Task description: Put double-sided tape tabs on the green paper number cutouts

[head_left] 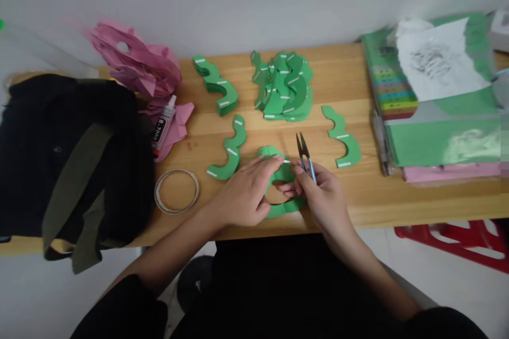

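Observation:
My left hand point(248, 190) lies over a wavy green paper cutout point(292, 205) at the near edge of the table, its fingertips pressed on it beside a short white tape strip point(286, 161). Thread snips point(303, 151) with bluish handles are gripped in my right hand point(320, 190), blades apart and pointing away from me. The right fingers also reach the cutout's right side. Single wavy green pieces with white strips lie to the left point(234, 151) and right point(344, 140). Behind them are a small green stack point(222, 90) and a larger green pile point(286, 87).
A tape roll point(176, 192) rests left of my arm. Beyond it are a B-7000 glue tube point(164, 124), crumpled pink paper point(139, 63) and a black bag point(71, 153). Green paper packs point(437, 143) and a pen point(380, 143) lie right. A red stool point(457, 238) stands below.

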The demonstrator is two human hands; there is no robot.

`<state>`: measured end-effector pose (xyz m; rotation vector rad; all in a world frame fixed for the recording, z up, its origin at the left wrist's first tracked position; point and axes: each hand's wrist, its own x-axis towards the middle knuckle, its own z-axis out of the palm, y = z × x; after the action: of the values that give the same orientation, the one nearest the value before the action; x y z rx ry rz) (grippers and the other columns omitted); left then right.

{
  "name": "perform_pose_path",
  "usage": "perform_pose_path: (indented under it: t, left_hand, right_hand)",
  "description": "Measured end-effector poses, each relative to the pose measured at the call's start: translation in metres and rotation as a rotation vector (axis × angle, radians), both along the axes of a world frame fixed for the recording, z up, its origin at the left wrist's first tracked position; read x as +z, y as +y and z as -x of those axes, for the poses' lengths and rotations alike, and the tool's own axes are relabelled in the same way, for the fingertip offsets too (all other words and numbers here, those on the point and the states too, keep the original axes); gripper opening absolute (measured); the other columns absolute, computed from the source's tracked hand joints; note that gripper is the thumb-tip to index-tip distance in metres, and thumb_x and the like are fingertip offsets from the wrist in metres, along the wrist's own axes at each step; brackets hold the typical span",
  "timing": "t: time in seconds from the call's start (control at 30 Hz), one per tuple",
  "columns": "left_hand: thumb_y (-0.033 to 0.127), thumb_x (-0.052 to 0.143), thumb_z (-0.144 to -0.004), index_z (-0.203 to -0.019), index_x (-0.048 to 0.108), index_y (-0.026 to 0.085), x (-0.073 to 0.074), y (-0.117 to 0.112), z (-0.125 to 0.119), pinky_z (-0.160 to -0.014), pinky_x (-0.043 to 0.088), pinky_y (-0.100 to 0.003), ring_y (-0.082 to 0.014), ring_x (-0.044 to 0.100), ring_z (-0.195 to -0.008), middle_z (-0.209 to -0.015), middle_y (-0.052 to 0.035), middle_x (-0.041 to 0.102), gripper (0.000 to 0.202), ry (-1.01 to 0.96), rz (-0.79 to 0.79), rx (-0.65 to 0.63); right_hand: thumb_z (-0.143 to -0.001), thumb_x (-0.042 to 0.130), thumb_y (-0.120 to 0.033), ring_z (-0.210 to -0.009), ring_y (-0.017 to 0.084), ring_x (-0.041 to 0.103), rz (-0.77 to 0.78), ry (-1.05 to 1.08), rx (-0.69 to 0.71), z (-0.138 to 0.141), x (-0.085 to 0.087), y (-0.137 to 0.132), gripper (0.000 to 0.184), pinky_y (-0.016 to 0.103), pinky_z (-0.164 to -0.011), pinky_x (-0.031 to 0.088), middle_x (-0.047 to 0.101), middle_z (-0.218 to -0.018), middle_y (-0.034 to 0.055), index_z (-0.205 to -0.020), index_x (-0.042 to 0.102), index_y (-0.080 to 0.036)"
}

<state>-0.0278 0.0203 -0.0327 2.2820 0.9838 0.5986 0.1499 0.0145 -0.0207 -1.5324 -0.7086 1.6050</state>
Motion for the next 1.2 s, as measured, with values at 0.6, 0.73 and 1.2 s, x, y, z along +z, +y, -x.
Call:
perform_pose_path:
  t: [0.6,0.73,1.2]
  left_hand:
    - [0.005,0.045,-0.069,-0.148,0.003,0.014,-0.002,0.003,-0.002,-0.108,0.038,-0.056,-0.0298,0.047,-0.131,-0.139,-0.0195,0.048,0.09,-0.035,-0.087,0.005]
    - [0.004,0.044,-0.069,-0.148,0.005,0.01,-0.001,0.003,-0.002,-0.109,0.038,-0.053,-0.0277,0.048,-0.131,-0.138,-0.0216,0.05,0.088,-0.018,-0.116,-0.005]
    - [0.006,0.045,-0.07,-0.149,0.002,0.013,-0.003,0.005,0.0,-0.11,0.037,-0.055,-0.0279,0.044,-0.135,-0.138,-0.0187,0.051,0.09,-0.001,-0.084,-0.043]
  right_hand:
    - [-0.069,0.072,-0.052,-0.05,0.015,0.067,0.038,-0.079,0.096,-0.009,0.001,0.017,0.038,0.028,-0.053,0.059,0.05,-0.047,-0.0089,-0.078,0.058,-0.018]
    - [-0.069,0.071,-0.055,-0.049,0.016,0.066,0.025,-0.106,0.167,-0.011,0.001,0.023,0.04,0.029,-0.051,0.059,0.052,-0.05,-0.0071,-0.077,0.059,-0.017]
    - [-0.068,0.071,-0.057,-0.046,0.016,0.066,0.039,-0.104,0.189,-0.01,-0.001,0.027,0.042,0.027,-0.047,0.058,0.052,-0.044,-0.0075,-0.073,0.058,-0.018]
